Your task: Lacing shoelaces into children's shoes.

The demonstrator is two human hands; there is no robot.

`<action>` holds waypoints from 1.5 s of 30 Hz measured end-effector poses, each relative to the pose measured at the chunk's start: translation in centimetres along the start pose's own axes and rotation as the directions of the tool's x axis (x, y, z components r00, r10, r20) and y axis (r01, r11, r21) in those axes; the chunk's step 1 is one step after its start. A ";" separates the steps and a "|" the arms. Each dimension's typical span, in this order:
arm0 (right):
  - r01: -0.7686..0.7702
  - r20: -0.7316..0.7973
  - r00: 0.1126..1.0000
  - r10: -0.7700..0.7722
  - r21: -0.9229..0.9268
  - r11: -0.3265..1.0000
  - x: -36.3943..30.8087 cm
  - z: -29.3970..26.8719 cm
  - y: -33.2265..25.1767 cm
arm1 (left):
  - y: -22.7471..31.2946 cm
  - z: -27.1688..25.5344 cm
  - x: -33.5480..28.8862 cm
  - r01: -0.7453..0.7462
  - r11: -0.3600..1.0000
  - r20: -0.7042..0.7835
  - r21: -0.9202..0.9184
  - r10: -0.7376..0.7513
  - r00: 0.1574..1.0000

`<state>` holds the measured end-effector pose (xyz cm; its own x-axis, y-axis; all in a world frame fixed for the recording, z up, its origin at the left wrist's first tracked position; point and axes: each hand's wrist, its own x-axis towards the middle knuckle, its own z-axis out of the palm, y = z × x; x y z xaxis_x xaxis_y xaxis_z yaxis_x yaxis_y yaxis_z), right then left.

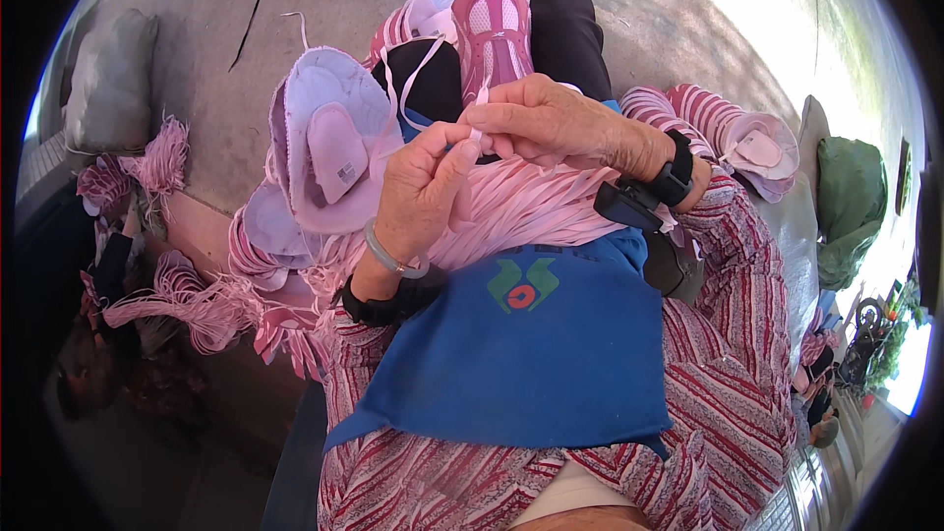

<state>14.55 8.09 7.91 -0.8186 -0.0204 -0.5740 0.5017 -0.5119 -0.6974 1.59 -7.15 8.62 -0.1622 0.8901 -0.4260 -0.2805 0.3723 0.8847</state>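
Observation:
My left hand [421, 187] and my right hand [551, 123] meet above my lap, both pinching one thin pink strap [479, 118] between thumb and fingers. Under the hands lies a bundle of pink straps [531, 206] across a blue cloth [531, 344] on my lap. Left of my left hand rests a stack of pale pink shoe uppers [329, 147], touching my lap. A pink sports shoe [490, 29] on my foot shows just beyond the hands. Both wrists carry black bands; the left also wears a pale bangle.
More pink strap bundles [177, 305] lie at the left on a ledge. Striped pink uppers [733, 138] sit at my right. A grey sack [110, 84] is at the far left, a green bag [848, 197] at the right. Concrete floor [669, 29] stretches ahead.

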 end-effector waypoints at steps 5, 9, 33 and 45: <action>0.350 -0.060 0.918 -0.391 -0.339 0.873 1.0 1.0 0.3 | -1.1 -0.4 -0.5 0.095 0.965 0.068 0.246 -0.115 0.991; 0.356 -0.045 0.863 -0.503 -0.652 0.669 1.0 1.3 0.6 | -1.7 -1.2 0.1 0.012 1.000 0.025 -0.021 -0.011 1.000; 0.236 -0.093 0.931 -0.352 -0.582 0.778 1.8 -2.6 -0.4 | -1.9 -2.9 2.8 -0.328 0.912 -0.354 -0.247 0.231 0.906; 0.115 -0.167 0.699 -0.696 -0.934 0.339 3.6 -8.2 2.5 | 1.9 -2.6 3.6 -0.320 0.946 -0.381 -0.055 0.277 0.882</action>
<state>15.13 13.80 0.54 -0.8743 0.4852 0.0126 0.3372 0.6259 -0.7033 -1.99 -3.95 8.34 -0.5812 0.7879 -0.2033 -0.2657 0.0523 0.9626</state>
